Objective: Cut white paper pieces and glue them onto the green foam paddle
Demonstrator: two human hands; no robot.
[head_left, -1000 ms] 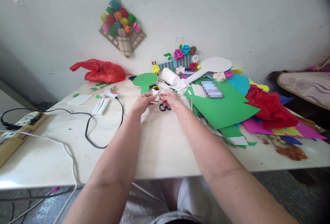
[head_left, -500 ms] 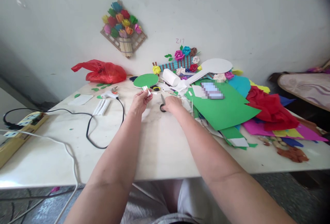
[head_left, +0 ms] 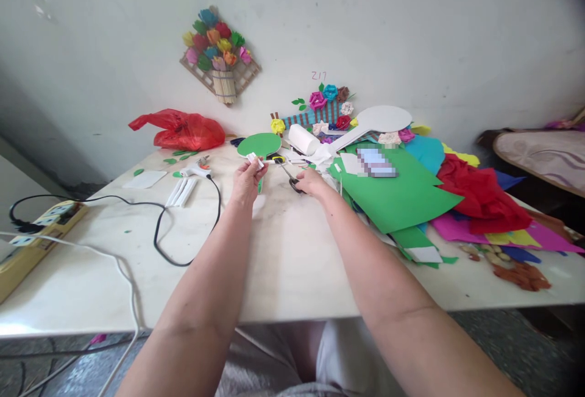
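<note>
My left hand (head_left: 245,178) pinches a small white paper piece (head_left: 255,159) a little above the white table (head_left: 283,257). My right hand (head_left: 309,181) is closed on black-handled scissors (head_left: 292,179), whose blades point up and left toward the paper piece. Both hands are near the middle of the table, just in front of a round green paper cut-out (head_left: 259,144) and a white paper roll (head_left: 301,139).
Sheets of green (head_left: 393,193), red (head_left: 479,193), pink and blue paper are heaped at the right. A glue gun (head_left: 194,169) with a black cord (head_left: 159,232) lies at the left, beside a power strip (head_left: 31,232). A red plastic bag (head_left: 183,130) and paper-flower crafts (head_left: 326,107) stand by the wall.
My hands parted: the left kept the white paper piece, and the right dropped to the scissors on the table, gripped them and lifted them with the blades toward the paper.
</note>
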